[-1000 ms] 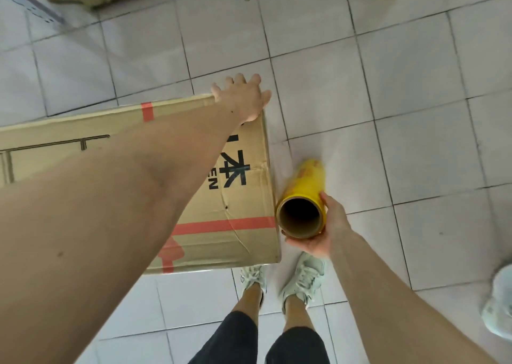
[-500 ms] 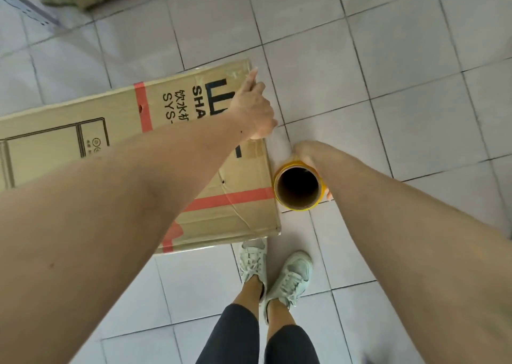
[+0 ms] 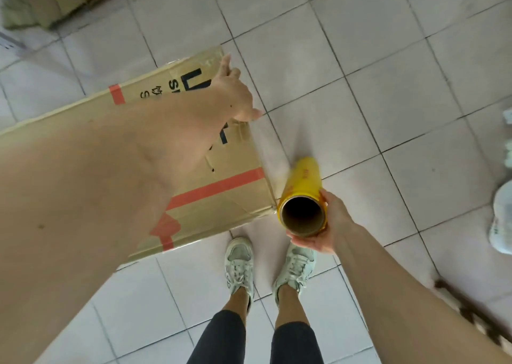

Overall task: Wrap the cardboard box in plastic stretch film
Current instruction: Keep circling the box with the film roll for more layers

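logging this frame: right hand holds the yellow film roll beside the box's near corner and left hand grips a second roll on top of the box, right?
Not quite. The head view shows the left hand resting on the cardboard box with no second roll. The right hand does hold the yellow film roll beside the near corner.

Matt cardboard box, glossy film roll

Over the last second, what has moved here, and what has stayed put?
The right hand carried the yellow film roll up beside the box's top corner, then back down near the lower corner, gripping it throughout. The left hand slid along the cardboard box top edge and stayed on it. The box stayed on the tiled floor.
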Action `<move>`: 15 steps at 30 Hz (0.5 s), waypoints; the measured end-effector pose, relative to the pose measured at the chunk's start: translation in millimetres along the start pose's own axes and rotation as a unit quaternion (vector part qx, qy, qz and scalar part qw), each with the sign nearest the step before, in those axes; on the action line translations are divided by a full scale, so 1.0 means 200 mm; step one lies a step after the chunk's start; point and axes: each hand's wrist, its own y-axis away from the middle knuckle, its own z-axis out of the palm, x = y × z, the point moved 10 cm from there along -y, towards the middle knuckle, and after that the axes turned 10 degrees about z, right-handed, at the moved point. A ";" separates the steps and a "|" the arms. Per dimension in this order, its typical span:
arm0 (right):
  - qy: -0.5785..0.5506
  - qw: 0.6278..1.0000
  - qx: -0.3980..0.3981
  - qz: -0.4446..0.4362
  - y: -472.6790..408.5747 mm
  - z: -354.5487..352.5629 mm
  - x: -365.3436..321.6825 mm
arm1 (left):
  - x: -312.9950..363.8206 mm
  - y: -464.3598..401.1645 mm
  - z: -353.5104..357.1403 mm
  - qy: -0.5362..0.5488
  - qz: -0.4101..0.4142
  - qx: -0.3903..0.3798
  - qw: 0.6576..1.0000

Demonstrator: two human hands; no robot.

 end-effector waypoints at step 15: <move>0.410 0.856 0.244 -0.200 0.31 0.07 -0.37 | 0.47 0.17 0.12 -0.033 0.112 0.053 0.992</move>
